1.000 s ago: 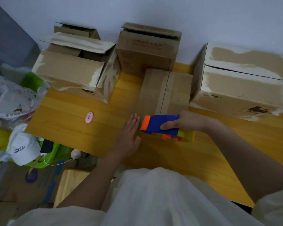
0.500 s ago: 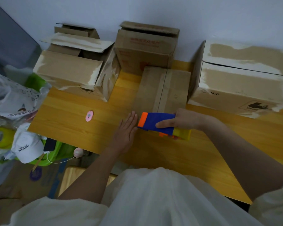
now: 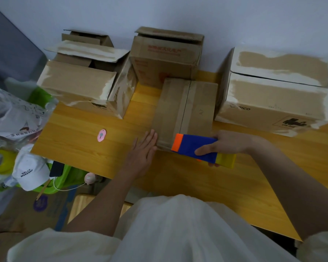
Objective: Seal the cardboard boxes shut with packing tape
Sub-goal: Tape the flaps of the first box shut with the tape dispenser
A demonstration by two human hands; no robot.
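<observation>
Five cardboard boxes sit on the bench [image 3: 87,137]; the small box [image 3: 186,110] is taped shut. Left hand [image 3: 142,150] lies flat beside it, fingers straight; right hand [image 3: 227,142] grips the tape dispenser [image 3: 195,148]. A white cap [image 3: 29,171] reads "HELLO WEEKEND".

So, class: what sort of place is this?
Probably a home packing corner: brown cardboard boxes on a yellow wooden table against a plain wall, a white cap among clutter beside it.

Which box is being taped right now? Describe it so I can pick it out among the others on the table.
On the wooden table, look at the middle, just in front of the person. The small flat box lies there between the left hand and the right hand, which holds the blue tape dispenser. Unlike its taller neighbours, it is low, closed, and has tape along its centre seam.
</observation>
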